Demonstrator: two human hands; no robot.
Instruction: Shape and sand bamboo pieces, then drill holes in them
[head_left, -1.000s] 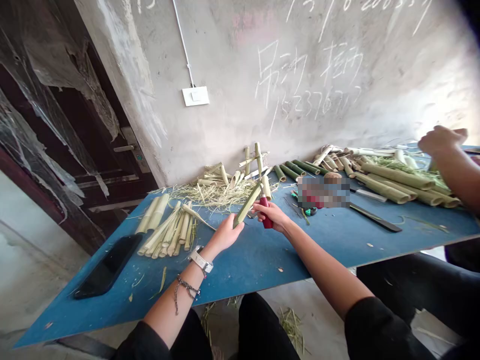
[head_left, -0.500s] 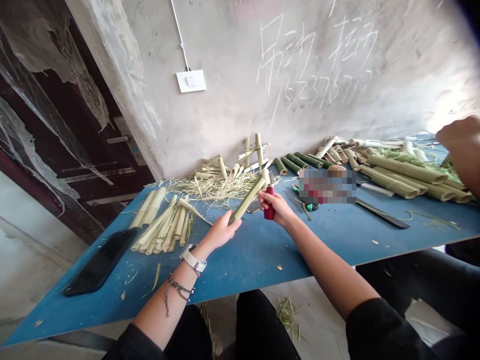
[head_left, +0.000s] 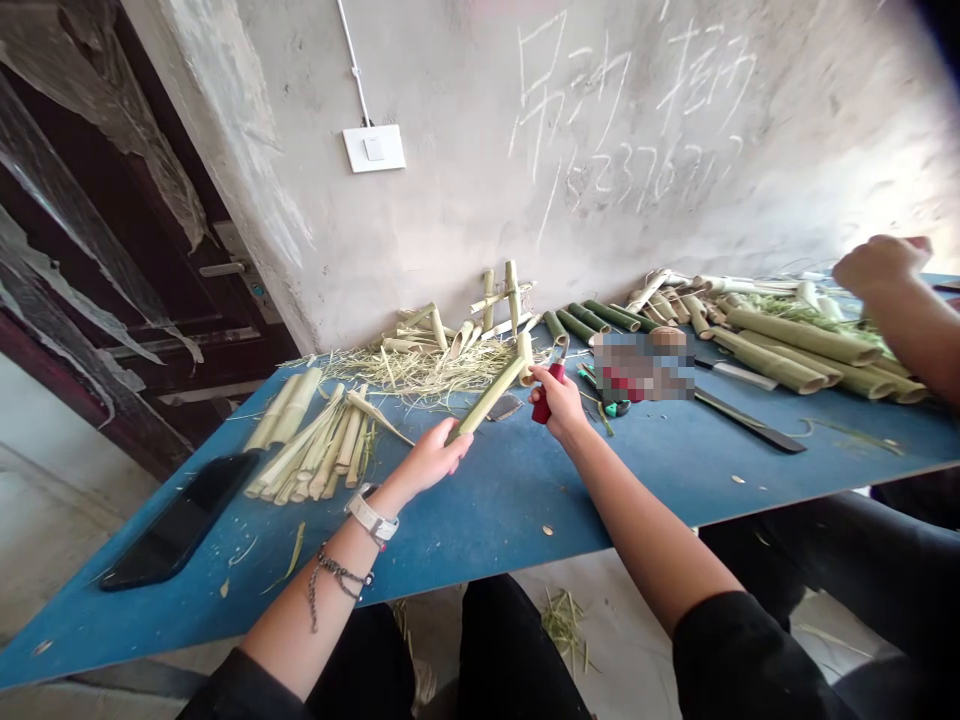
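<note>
My left hand (head_left: 435,455) is closed round the lower end of a pale green bamboo piece (head_left: 487,400), which slants up and away to the right. In my right hand (head_left: 559,400) is a red-handled knife (head_left: 550,392), its short metal blade pointing up, a little right of the bamboo's far end and apart from it. Behind that far end stands a short bamboo tube (head_left: 524,360). A heap of thin shavings (head_left: 420,370) lies beyond my hands, and a bundle of split bamboo strips (head_left: 322,450) is left of my left hand.
A black phone (head_left: 176,525) lies on the blue table (head_left: 480,540) at the left. Green tubes (head_left: 592,318), a long dark blade (head_left: 750,420) and thick bamboo lengths (head_left: 802,340) are at the right. Another person's hand (head_left: 881,265) is raised at the far right.
The knife has moved right, away from the bamboo, and its blade now shows clearly. The other person's hand has come further into view. The whole view has shifted slightly.
</note>
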